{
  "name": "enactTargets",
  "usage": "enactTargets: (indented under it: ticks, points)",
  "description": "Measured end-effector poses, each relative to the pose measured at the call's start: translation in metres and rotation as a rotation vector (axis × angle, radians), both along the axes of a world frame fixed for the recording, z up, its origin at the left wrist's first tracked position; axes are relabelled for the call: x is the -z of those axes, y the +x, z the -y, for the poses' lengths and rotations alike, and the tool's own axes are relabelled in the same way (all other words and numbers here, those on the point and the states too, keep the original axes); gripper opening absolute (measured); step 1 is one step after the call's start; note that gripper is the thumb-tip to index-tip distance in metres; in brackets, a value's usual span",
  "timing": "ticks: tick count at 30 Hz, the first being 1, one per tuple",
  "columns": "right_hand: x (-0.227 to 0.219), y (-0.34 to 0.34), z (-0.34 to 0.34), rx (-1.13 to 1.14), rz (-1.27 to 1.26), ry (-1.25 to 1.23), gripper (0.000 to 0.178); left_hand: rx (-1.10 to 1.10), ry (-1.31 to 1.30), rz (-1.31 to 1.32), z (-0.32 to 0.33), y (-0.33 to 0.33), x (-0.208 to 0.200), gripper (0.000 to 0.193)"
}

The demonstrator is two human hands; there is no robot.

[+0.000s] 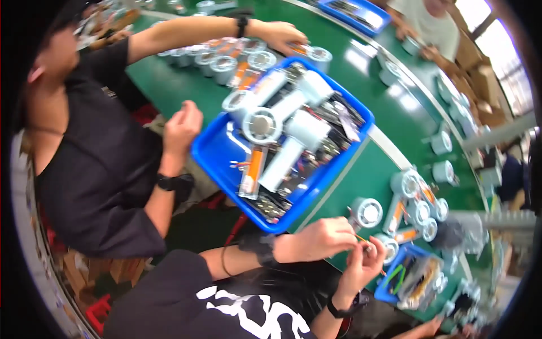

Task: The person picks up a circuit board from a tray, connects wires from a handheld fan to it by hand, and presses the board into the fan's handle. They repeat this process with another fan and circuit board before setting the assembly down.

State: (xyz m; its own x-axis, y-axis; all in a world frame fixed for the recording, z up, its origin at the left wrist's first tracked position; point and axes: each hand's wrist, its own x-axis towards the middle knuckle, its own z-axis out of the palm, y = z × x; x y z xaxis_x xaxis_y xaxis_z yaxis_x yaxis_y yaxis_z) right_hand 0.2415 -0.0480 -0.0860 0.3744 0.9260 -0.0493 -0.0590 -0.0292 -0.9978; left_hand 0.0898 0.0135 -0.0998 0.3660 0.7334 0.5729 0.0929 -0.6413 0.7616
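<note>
My left hand [322, 240] is closed in a pinch at the table's near edge, on thin coloured wires [362, 239]. My right hand [364, 265] faces it, fingertips pinched together at the same wires. What the wires join is too small and blurred to tell. Just beyond my hands stands a pale blue handheld fan housing [368, 213] with a round grille. Another round fan head [387, 250] shows right behind my right hand, partly covered by its fingers; I cannot tell if they touch.
To my left, a large blue tray [212, 148] holds fan housings and loose parts. A co-worker's hand [282, 38] reaches over fans lined up behind it. More fan housings [407, 183] cluster at right, beside a small blue bin [385, 294] with tools. Another person [426, 28] sits across.
</note>
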Motion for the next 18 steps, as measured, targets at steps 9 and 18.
enactTargets:
  ticks: [9,18]
  points:
    - [0.023,0.047,-0.008,0.01,0.506,0.157,0.036,0.174,-0.137,0.081,-0.026,0.043,0.019,0.02]
    - [0.089,0.089,-0.033,-0.043,-0.049,0.119,0.036,-0.031,-0.25,0.063,-0.048,0.101,0.072,0.02]
